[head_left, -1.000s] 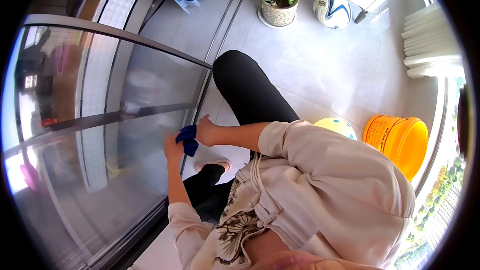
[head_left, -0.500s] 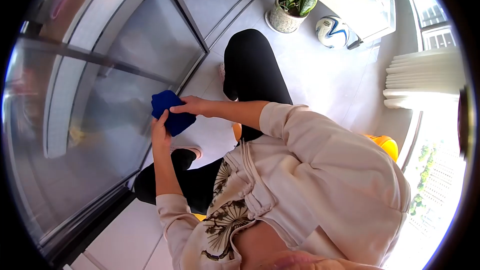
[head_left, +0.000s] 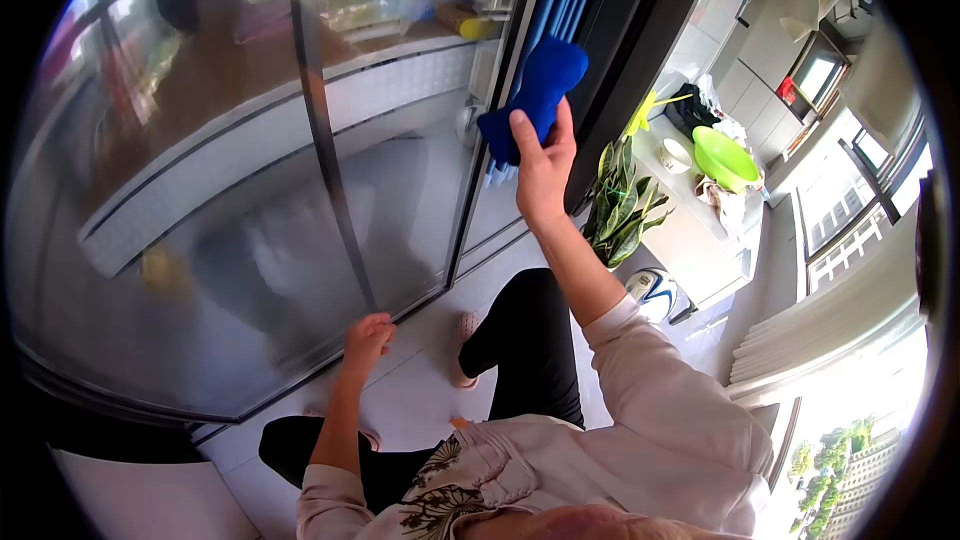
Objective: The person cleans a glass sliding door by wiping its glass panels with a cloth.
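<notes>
My right hand (head_left: pixel 548 155) is raised and closed around a folded blue cloth (head_left: pixel 545 90), thumb on its near side. The cloth is in front of the edge of the glass sliding door (head_left: pixel 400 180); whether it touches the glass I cannot tell. Lower down, my left hand (head_left: pixel 370 340) has its fingers curled, with nothing visible in them. It is near the bottom of the door, apart from the cloth.
A blue curtain (head_left: pixel 575 0) hangs behind the door frame. To the right are a snake plant (head_left: pixel 622 210), a ball (head_left: pixel 652 292) and a white cabinet (head_left: pixel 700 250) bearing a green basin (head_left: pixel 726 158). A white curtain (head_left: pixel 800 320) hangs by the window.
My right hand has lifted the blue cloth up and away along the door. My left hand has let go of it and is lower. The view has tilted up, showing more of the room.
</notes>
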### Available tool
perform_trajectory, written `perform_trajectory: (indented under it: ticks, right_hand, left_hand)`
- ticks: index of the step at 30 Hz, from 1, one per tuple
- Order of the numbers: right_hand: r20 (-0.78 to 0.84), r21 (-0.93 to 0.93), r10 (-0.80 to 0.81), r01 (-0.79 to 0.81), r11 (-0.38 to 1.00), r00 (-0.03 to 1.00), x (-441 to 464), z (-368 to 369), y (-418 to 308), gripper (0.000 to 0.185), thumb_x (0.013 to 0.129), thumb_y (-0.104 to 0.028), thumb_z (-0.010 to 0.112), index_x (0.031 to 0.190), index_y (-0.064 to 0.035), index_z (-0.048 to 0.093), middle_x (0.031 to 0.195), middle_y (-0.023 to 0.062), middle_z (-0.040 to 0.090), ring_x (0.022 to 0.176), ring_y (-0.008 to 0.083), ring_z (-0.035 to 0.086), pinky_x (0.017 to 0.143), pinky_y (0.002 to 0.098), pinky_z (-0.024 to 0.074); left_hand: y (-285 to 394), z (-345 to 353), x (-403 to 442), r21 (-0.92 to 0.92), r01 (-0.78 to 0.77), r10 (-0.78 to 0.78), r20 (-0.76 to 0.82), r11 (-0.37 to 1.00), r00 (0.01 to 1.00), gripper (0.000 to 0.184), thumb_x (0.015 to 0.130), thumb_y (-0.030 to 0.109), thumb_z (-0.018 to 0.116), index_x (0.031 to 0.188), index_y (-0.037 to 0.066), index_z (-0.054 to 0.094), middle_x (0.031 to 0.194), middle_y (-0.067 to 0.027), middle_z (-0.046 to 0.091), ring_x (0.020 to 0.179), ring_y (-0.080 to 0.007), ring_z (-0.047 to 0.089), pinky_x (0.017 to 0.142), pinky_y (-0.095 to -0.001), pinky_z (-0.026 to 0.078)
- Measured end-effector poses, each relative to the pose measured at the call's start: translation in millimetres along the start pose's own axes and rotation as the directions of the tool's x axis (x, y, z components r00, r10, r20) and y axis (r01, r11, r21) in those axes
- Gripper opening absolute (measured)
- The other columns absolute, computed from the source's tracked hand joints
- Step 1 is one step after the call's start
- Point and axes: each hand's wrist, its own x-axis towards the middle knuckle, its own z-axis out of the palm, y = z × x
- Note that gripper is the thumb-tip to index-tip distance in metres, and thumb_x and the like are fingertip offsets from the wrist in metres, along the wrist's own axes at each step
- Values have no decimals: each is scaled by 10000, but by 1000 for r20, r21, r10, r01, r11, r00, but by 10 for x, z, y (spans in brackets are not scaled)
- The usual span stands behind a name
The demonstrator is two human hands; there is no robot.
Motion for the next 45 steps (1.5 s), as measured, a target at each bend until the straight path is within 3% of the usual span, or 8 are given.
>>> perform_trajectory:
  ticks: [2, 4, 7, 11, 24, 35, 37, 45]
  right_hand:
    - [100, -315, -349, 363, 877, 932, 663, 157, -106, 507, 831, -96, 643, 1270, 56, 439, 1057, 87, 495, 929, 149, 492, 819, 253, 404]
    - [260, -580, -657, 659, 479, 707, 1227, 420, -218, 491, 803, -75, 632, 1249, 54, 470, 1161, 183, 416, 1008, 296, 424, 897, 365, 360]
    - [437, -718, -678, 683, 133, 591, 1711, 813, -282, 625, 798, -84, 617, 1353, 30, 354, 1383, 271, 292, 1213, 411, 343, 1014, 435, 291]
    - [421, -636, -686, 733, 243, 593, 1716, 871, -136, 641, 830, -62, 554, 1370, 91, 245, 1459, 281, 195, 1340, 440, 218, 1108, 484, 163]
    - [455, -765, -293, 537, 356, 841, 233, 128, 830, 713, 787, -47, 591, 1366, 94, 199, 1474, 288, 127, 1366, 455, 130, 1111, 511, 108]
    - [203, -695, -760, 638, 333, 618, 3130, 1376, -922, 612, 921, -255, 444, 1420, 23, 226, 1481, 228, 214, 1385, 380, 162, 1111, 491, 120]
    - [54, -692, -677, 516, 504, 734, 3423, 1668, -1373, 603, 922, -291, 432, 1419, 0, 251, 1480, 220, 225, 1379, 382, 180, 1112, 476, 135]
    - [577, -405, -761, 913, 50, 298, 1898, 2529, -1426, 634, 843, -138, 585, 1410, -74, 307, 1478, 168, 259, 1368, 346, 228, 1102, 466, 202]
  left_hand:
    - [-66, 39, 2, 30, -46, 45, 52, 998, 998, 312, 845, 141, 587, 1128, 9, 576, 891, -54, 654, 765, -108, 601, 611, -245, 476]
    - [-61, 81, 22, 60, -85, 80, 94, 995, 992, 295, 841, 129, 585, 1107, 1, 586, 855, -50, 651, 738, -103, 599, 592, -236, 467]
    - [-26, 136, -12, 89, -101, 87, 156, 991, 984, 294, 827, 111, 600, 1092, -16, 592, 835, -47, 647, 721, -100, 602, 570, -231, 458]
    - [-241, 136, 87, 206, -235, 208, 147, 950, 967, 286, 806, 126, 631, 1045, -30, 616, 842, -80, 659, 729, -127, 610, 629, -258, 482]
    - [-249, 49, 0, 530, -383, 298, 242, 756, 923, 324, 774, 216, 623, 1033, 22, 643, 912, -164, 670, 859, -280, 642, 768, -342, 494]
    - [-445, -234, -27, 723, -265, 137, 232, 638, 963, 378, 781, 295, 573, 1087, 81, 630, 1025, -140, 660, 975, -304, 614, 829, -377, 482]
    - [-496, -300, 44, 735, -240, 108, 223, 634, 969, 388, 781, 302, 569, 1101, 91, 624, 1022, -137, 661, 980, -301, 614, 837, -383, 481]
    - [-614, -387, 419, 836, -327, 58, 337, 442, 940, 337, 788, 283, 555, 1038, 67, 620, 1058, -165, 628, 1000, -341, 591, 835, -437, 475]
